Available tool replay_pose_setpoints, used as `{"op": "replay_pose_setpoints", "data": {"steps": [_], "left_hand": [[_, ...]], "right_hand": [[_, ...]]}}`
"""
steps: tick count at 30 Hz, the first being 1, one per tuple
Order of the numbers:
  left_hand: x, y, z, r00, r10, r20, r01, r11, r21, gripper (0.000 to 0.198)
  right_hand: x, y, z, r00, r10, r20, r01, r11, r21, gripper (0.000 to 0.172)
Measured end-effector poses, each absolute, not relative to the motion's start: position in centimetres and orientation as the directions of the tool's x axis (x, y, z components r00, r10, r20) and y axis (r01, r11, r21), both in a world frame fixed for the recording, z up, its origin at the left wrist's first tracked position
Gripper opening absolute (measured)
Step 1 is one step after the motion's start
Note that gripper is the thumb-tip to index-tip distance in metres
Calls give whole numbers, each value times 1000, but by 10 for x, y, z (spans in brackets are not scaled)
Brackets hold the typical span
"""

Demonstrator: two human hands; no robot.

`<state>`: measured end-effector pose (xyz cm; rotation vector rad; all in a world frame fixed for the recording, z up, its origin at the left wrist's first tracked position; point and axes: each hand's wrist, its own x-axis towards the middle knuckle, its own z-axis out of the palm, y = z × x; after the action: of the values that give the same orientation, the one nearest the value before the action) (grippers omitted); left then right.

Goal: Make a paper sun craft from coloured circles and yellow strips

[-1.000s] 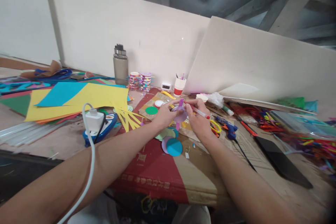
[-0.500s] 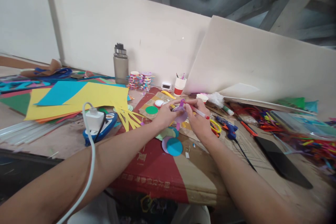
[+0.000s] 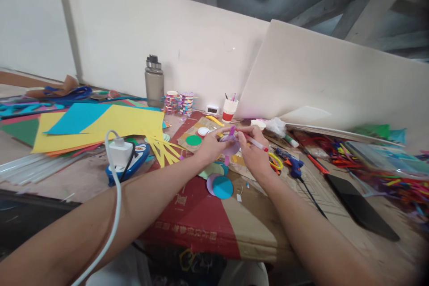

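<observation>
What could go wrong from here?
1. The white cable crosses the left forearm in view; a lift might tug the white boxy plug it leads to, though contact isn't clear.
2. The slim white red-ended pen in the right hand sits close to the pale purple paper disc in the left hand; a slip could bump it.
3. The blue glue gun with its black cord lies right of the right hand; a sideways swing might knock it.

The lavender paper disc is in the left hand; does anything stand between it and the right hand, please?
Nothing visible stands between the lavender paper disc and the right hand, whose fingertips are close to its right edge. The red-ended pen in that hand lies to the right.
</observation>
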<state>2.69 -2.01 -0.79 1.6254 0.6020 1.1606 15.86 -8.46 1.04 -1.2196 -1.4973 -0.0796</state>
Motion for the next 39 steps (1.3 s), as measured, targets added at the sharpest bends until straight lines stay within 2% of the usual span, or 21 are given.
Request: {"op": "replay_pose_setpoints", "data": {"steps": [12, 21, 32, 35, 39], "left_hand": [[29, -13, -16, 417, 811, 411, -196, -361, 912, 54], [29, -17, -11, 417, 831, 367, -234, -292, 927, 56], [31, -21, -3, 379, 902, 207, -272, -105, 957, 55], [31, -19, -5, 314, 940, 132, -178, -78, 981, 46], [28, -19, -7, 319, 945, -69, 114, 34, 993, 42]], "right_hand": [[158, -86, 12, 187, 603, 775, 712, 461, -530, 11], [160, -84, 11, 186, 594, 782, 712, 467, -524, 11], [162, -83, 12, 239, 602, 762, 632, 500, -593, 8], [160, -83, 15, 272, 622, 734, 506, 557, -659, 10], [157, -86, 20, 306, 682, 664, 322, 583, -746, 15]]}}
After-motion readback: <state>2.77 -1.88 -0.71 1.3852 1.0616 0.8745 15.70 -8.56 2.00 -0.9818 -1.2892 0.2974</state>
